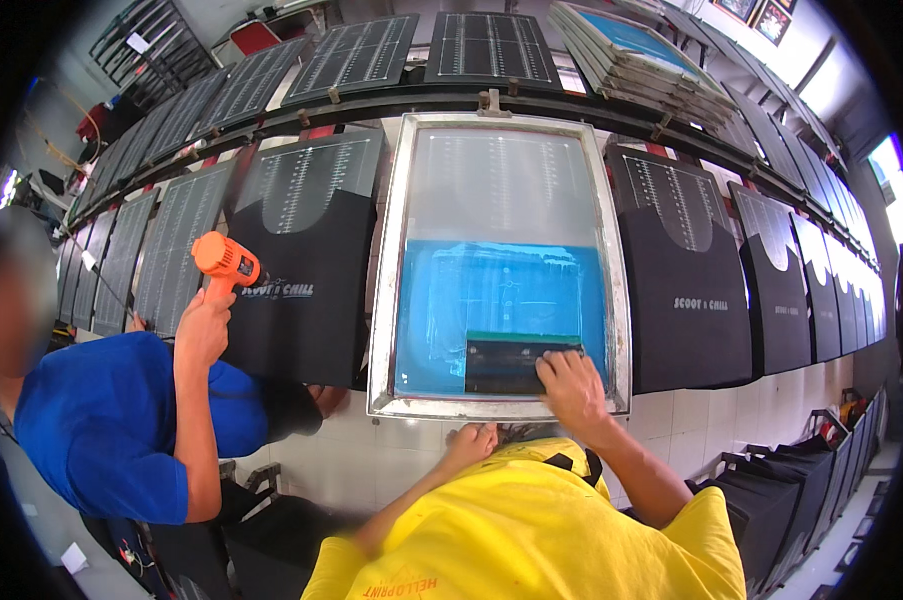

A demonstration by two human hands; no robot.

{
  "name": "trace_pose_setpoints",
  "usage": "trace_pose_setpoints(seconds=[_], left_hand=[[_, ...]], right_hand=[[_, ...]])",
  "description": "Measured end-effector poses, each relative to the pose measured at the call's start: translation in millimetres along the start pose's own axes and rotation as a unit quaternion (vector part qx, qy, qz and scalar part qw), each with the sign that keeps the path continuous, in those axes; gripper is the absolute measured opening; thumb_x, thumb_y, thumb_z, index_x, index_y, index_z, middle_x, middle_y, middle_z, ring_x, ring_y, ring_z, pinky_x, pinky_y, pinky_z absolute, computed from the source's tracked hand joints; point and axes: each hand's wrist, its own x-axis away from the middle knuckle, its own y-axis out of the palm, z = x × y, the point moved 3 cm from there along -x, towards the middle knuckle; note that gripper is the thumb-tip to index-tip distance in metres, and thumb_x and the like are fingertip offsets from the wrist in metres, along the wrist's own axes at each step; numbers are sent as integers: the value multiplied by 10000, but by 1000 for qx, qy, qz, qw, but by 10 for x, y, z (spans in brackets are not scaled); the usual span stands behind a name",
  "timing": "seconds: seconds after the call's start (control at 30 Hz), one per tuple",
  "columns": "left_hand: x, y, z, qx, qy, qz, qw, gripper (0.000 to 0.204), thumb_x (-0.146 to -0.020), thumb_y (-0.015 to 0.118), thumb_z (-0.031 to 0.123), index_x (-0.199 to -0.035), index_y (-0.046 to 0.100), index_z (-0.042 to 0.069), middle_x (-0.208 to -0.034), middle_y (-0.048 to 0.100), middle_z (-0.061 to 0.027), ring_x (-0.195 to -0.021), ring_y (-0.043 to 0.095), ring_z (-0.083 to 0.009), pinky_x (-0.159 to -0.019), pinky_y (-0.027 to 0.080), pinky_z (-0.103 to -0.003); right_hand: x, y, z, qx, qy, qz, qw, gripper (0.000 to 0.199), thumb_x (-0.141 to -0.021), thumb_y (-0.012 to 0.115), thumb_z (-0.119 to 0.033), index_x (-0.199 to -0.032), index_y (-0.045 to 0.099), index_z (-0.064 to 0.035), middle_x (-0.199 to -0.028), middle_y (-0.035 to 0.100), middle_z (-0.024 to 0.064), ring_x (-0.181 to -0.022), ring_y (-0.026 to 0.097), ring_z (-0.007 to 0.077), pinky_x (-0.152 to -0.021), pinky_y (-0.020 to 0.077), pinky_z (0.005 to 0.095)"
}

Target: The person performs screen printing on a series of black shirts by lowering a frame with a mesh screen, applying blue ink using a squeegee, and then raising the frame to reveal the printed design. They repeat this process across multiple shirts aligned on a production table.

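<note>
The right hand (571, 386) is clamped on a squeegee (501, 367) low on the framed printing screen (392, 250) (a co-worker (111, 430) holds an orange heat gun (225, 262)); whether the left hand (469, 442), near the screen's lower edge, grips anything cannot be told.

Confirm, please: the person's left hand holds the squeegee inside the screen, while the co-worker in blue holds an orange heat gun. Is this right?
Wrong side: in the head view, the right hand holds the squeegee inside the screen. The rest is right.
</note>
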Motion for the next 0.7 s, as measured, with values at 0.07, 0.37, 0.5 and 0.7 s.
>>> trace_pose_setpoints(seconds=[0.07,0.37,0.5,0.7], left_hand=[[-8,-14,-40,-13,-31,-9,999,609,-1045,411,505,-679,584,49,-586,563,-18,-594,566,-146,-624,448,-314],[77,-180,464,18,-71,-89,993,468,-1036,533,369,-769,618,-6,-686,598,-40,-650,547,-117,-632,448,-297],[186,-177,464,-5,-27,-104,994,389,-1031,529,343,-911,660,-3,-793,646,-64,-717,586,-127,-661,467,-297],[690,-1067,1260,-53,-101,-32,993,240,-1020,524,217,-1004,672,29,-832,682,-52,-756,642,-119,-666,499,-268]], right_hand=[[202,45,-105,-6,3,-8,1000,603,-635,825,-286,-1147,614,-48,-1162,603,91,-1060,556,249,-839,449,383],[487,250,-195,-74,45,-21,996,707,-659,840,-410,-1209,608,-31,-1287,556,131,-1209,500,302,-949,429,425],[462,46,-120,-160,76,20,984,646,-709,840,-339,-1218,603,-21,-1280,570,152,-1218,506,330,-988,423,449],[807,61,724,-137,293,192,926,398,-879,665,-119,-1253,592,-7,-1214,623,194,-1141,570,394,-987,453,459]])
